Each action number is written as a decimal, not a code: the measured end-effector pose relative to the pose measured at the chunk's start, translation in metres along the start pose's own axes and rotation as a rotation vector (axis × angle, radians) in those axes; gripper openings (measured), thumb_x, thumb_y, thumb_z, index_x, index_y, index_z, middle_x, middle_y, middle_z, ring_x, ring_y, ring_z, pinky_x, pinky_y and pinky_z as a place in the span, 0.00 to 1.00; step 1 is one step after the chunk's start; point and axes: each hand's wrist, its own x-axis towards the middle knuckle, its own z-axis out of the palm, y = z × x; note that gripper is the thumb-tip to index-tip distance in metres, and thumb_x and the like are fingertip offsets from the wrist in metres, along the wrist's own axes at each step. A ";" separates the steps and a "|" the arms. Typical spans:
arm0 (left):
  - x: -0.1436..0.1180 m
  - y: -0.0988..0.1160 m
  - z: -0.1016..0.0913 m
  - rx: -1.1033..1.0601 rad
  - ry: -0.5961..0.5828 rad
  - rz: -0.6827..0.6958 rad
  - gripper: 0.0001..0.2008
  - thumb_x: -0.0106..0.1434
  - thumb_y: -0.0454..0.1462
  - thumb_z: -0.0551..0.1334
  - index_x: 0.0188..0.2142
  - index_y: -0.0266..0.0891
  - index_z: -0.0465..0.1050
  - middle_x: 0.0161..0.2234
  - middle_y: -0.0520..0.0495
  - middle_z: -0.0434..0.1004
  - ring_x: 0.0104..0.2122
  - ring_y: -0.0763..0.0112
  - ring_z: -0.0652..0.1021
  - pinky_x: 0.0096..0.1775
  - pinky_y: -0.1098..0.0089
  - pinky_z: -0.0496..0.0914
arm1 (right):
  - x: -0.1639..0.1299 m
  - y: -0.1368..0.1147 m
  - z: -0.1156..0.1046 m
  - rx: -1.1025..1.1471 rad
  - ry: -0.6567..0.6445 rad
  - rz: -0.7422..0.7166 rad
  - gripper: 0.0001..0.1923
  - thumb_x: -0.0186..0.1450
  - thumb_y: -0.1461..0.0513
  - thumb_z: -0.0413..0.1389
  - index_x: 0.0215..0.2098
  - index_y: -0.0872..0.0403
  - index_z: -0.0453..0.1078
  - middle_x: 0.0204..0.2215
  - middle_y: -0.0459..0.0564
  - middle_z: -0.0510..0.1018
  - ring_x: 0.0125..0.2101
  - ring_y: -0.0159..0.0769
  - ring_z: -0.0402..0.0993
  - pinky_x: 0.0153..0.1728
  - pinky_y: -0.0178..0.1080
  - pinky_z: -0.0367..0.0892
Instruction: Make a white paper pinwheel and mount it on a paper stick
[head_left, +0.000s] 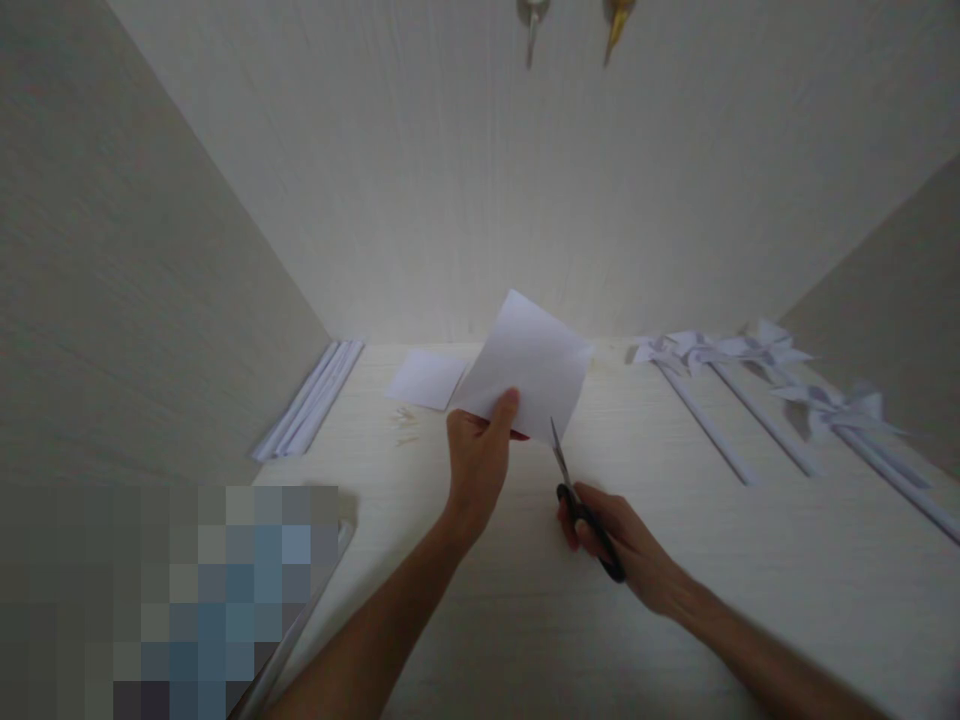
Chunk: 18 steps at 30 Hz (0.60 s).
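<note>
My left hand [481, 450] pinches a white square sheet of paper [529, 365] near its lower left edge, thumb on top and fingers beneath. The sheet is raised above the table, one corner pointing away from me. In my right hand [611, 535] is a pair of scissors [589, 525] with black handles. Their blades reach the sheet's near corner; whether they have cut into it I cannot tell. Another white paper sheet [426, 378] lies flat behind my left hand, with several small light sticks [405, 420] in front of it.
White rolled paper tubes [309, 400] lie along the left wall. On the right rest several paper pinwheels [697, 350] on white stick handles. A pale wall [480, 200] rises behind the table [510, 620], with two hanging objects at its top. A pixelated patch covers the lower left.
</note>
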 end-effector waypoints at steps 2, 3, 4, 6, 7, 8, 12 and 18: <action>0.000 0.000 0.000 0.009 -0.002 0.001 0.11 0.48 0.41 0.63 0.21 0.31 0.72 0.18 0.50 0.72 0.18 0.76 0.72 0.18 0.76 0.69 | 0.000 0.001 0.000 0.000 -0.005 0.003 0.24 0.58 0.43 0.41 0.25 0.55 0.59 0.19 0.43 0.59 0.20 0.28 0.53 0.19 0.32 0.51; 0.000 0.000 0.000 0.013 -0.002 0.002 0.12 0.48 0.41 0.63 0.21 0.32 0.72 0.18 0.50 0.72 0.18 0.76 0.71 0.18 0.76 0.69 | 0.000 0.001 0.000 0.001 -0.005 0.002 0.24 0.58 0.43 0.41 0.25 0.55 0.59 0.19 0.43 0.59 0.19 0.28 0.53 0.19 0.32 0.51; 0.000 -0.001 -0.001 0.015 -0.003 0.003 0.12 0.48 0.41 0.63 0.21 0.32 0.72 0.18 0.50 0.72 0.17 0.76 0.71 0.18 0.76 0.69 | 0.000 0.001 0.000 0.001 -0.004 0.000 0.24 0.58 0.43 0.41 0.25 0.55 0.59 0.18 0.42 0.58 0.19 0.28 0.53 0.19 0.32 0.51; 0.001 -0.001 -0.001 0.021 -0.001 0.004 0.12 0.47 0.41 0.63 0.21 0.32 0.72 0.18 0.50 0.71 0.17 0.76 0.71 0.18 0.76 0.68 | 0.000 0.002 0.000 -0.004 -0.002 -0.006 0.24 0.58 0.43 0.41 0.25 0.55 0.59 0.18 0.43 0.58 0.20 0.28 0.54 0.19 0.32 0.52; 0.001 -0.001 -0.001 0.022 0.000 0.003 0.12 0.47 0.41 0.63 0.20 0.32 0.71 0.17 0.50 0.71 0.17 0.76 0.71 0.18 0.76 0.68 | 0.000 0.002 0.000 -0.009 0.000 -0.008 0.24 0.58 0.43 0.41 0.24 0.55 0.59 0.18 0.43 0.59 0.20 0.28 0.54 0.19 0.32 0.52; 0.001 -0.001 -0.001 0.023 0.000 0.002 0.12 0.47 0.42 0.63 0.20 0.32 0.71 0.17 0.50 0.71 0.17 0.76 0.71 0.18 0.76 0.69 | -0.001 0.002 0.000 -0.013 0.002 -0.011 0.24 0.58 0.43 0.41 0.24 0.55 0.59 0.19 0.43 0.59 0.20 0.28 0.54 0.19 0.32 0.52; 0.001 -0.001 -0.001 0.026 -0.006 0.002 0.13 0.47 0.42 0.63 0.21 0.31 0.72 0.18 0.50 0.71 0.18 0.75 0.71 0.18 0.76 0.69 | -0.001 0.001 -0.001 -0.007 -0.001 -0.002 0.24 0.58 0.43 0.41 0.24 0.55 0.58 0.19 0.43 0.59 0.20 0.28 0.54 0.18 0.32 0.52; 0.001 0.001 0.000 0.019 0.003 -0.008 0.13 0.45 0.43 0.64 0.21 0.32 0.72 0.19 0.49 0.72 0.18 0.75 0.72 0.18 0.75 0.69 | -0.001 0.002 0.001 0.027 0.005 0.008 0.23 0.58 0.44 0.42 0.23 0.55 0.58 0.18 0.42 0.58 0.19 0.27 0.53 0.18 0.31 0.52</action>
